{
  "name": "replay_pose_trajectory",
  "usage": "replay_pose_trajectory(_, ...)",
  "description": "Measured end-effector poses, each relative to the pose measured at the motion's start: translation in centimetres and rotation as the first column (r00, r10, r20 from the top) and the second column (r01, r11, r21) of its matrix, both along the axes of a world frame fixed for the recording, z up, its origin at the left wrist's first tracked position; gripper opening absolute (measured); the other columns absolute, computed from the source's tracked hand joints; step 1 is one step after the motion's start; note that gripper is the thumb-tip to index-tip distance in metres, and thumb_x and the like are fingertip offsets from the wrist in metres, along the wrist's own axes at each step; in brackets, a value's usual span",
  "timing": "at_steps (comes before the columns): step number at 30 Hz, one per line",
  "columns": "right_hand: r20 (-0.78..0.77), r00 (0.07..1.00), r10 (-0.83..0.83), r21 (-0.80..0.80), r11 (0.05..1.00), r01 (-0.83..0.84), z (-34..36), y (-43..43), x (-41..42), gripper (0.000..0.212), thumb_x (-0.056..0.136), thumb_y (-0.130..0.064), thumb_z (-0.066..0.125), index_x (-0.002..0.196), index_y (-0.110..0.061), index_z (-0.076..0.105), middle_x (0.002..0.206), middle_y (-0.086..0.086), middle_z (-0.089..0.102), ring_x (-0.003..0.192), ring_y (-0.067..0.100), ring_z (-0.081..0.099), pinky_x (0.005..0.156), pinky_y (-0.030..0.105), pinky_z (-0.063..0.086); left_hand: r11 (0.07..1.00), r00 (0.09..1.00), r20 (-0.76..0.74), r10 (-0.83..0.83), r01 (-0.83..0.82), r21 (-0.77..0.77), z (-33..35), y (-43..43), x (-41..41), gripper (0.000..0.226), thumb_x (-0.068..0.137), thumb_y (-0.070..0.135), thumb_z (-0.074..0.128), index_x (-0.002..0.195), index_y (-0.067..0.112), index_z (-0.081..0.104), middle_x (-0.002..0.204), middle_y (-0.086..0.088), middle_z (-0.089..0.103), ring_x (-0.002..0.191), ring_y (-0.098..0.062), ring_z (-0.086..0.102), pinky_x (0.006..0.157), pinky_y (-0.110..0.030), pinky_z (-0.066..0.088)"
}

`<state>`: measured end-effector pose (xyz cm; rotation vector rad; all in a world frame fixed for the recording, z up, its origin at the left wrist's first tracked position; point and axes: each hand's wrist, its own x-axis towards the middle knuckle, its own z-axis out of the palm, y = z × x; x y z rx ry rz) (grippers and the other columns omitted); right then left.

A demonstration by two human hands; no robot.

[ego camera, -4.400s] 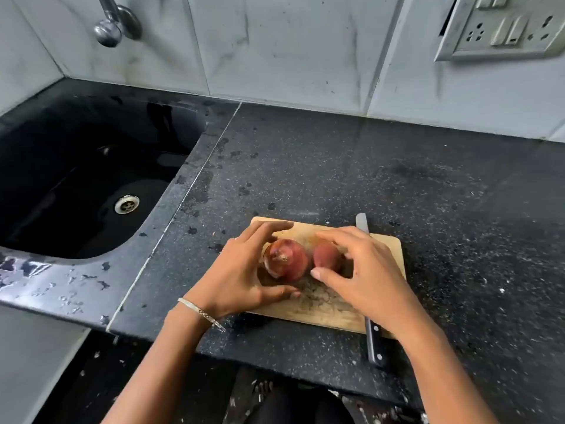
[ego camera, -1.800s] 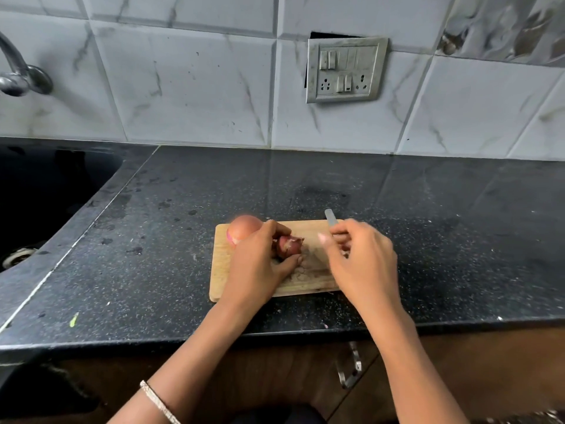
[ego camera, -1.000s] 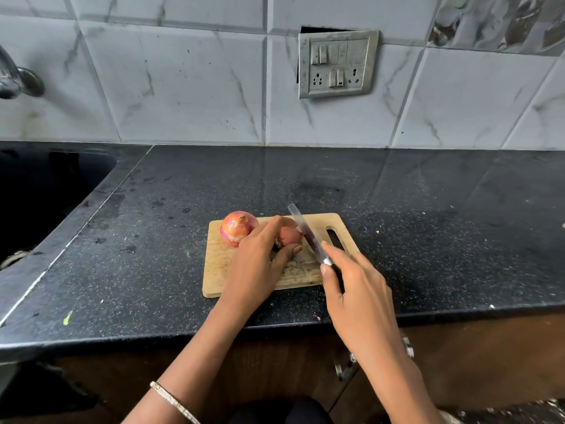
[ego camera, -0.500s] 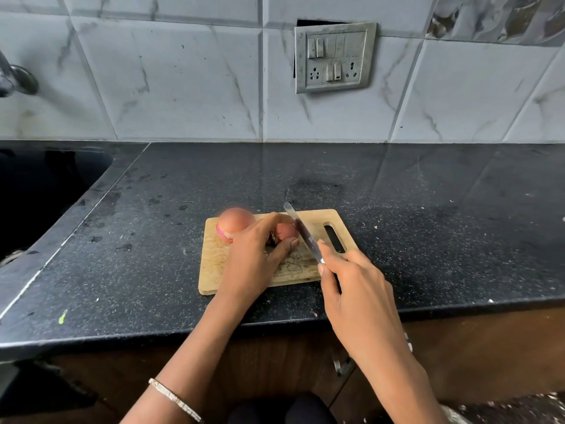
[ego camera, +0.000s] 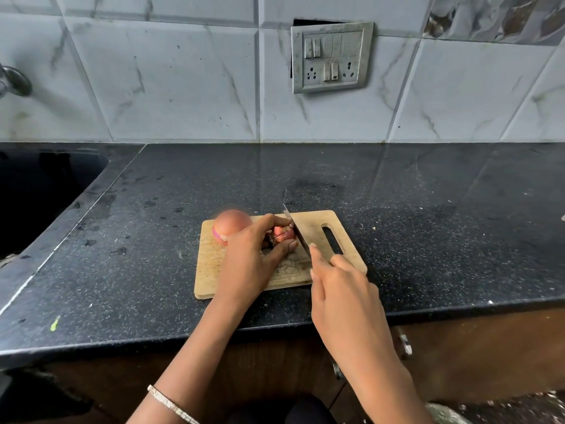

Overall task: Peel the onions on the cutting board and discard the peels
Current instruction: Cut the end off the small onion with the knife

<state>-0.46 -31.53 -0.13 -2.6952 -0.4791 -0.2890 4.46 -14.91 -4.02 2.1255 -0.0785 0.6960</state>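
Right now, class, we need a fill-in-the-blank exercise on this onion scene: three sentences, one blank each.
1. The left hand holds the smaller ____ on the cutting board.
2. The right hand grips a ____ by its handle.
3. The bigger onion sits to the ____ of the held one.

Missing words: onion; knife; left

I can read no text, label, brand or number anywhere in my view. The switch plate [ego camera: 331, 58] on the tiled wall carries only blank rocker switches and socket holes, with no lettering that I can make out. The cutting board [ego camera: 312, 228] shows bare wood with scuff marks, and the knife [ego camera: 295, 229] blade is too thin and blurred for me to tell whether any stamp is on it.
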Motion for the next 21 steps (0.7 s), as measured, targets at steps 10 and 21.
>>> replay_pose_trajectory(10, 0.015, 1.000, 0.017, 0.062, 0.998, -0.017, -0.5, 0.1, 1.5, 0.046, 0.109, -0.029, 0.036, 0.154, -0.030, 0.039, 0.111, -0.005, 0.060, 0.097, 0.018, 0.063, 0.067, 0.026, 0.041, 0.999, 1.000, 0.001, -0.009, 0.009, -0.048, 0.0, -0.1, -0.1, 0.031, 0.083, 0.027, 0.084, 0.112, 0.027, 0.072, 0.095, 0.027, 0.069, 0.089, 0.002, 0.069, 0.083, -0.039, 0.060)
replay_pose_trajectory(21, 0.012, 1.000, 0.002, 0.083, 0.997, -0.003, -0.2, 1.0, 2.9, 0.044, 0.108, -0.024, 0.040, 0.152, -0.025, 0.046, 0.114, 0.000, 0.065, 0.104, 0.020, 0.062, 0.070, 0.023, 0.032, 0.998, 1.000, -0.004, -0.010, 0.010, -0.062, 0.2, -0.1, -0.2, 0.031, 0.081, 0.024, 0.086, 0.108, 0.027, 0.072, 0.093, 0.027, 0.070, 0.090, 0.005, 0.069, 0.085, -0.033, 0.060)
